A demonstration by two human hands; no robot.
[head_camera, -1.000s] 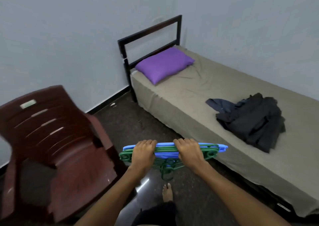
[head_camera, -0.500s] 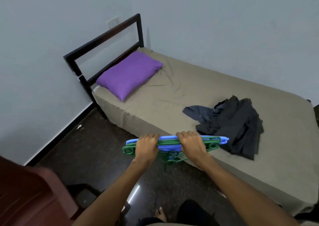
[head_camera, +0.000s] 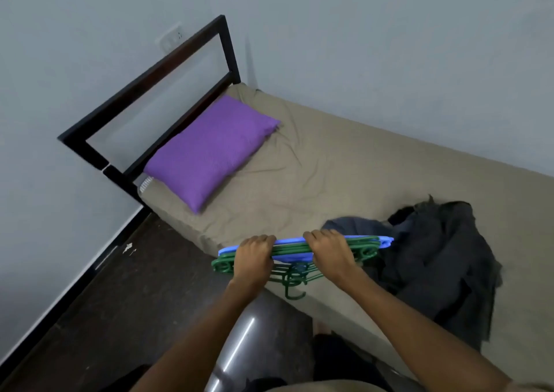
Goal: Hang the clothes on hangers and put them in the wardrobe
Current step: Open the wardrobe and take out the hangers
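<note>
A flat stack of green and blue plastic hangers (head_camera: 292,249) is held level over the near edge of the bed. My left hand (head_camera: 253,255) grips the stack left of its middle, and my right hand (head_camera: 331,252) grips it right of the middle, fingers curled over the top. The green hooks hang down below the stack. A heap of dark grey and black clothes (head_camera: 434,259) lies on the bed just right of my right hand. No wardrobe is in view.
The bed (head_camera: 329,167) has a tan sheet, a purple pillow (head_camera: 209,152) at its head and a black frame headboard (head_camera: 144,98) against the pale wall. Dark glossy floor (head_camera: 120,301) runs along the bed's left side.
The view has closed in on the bed and turned right; the brown plastic chair has left the frame. The hangers now sit over the bed's edge, nearer the clothes. Both hands keep their hold.
</note>
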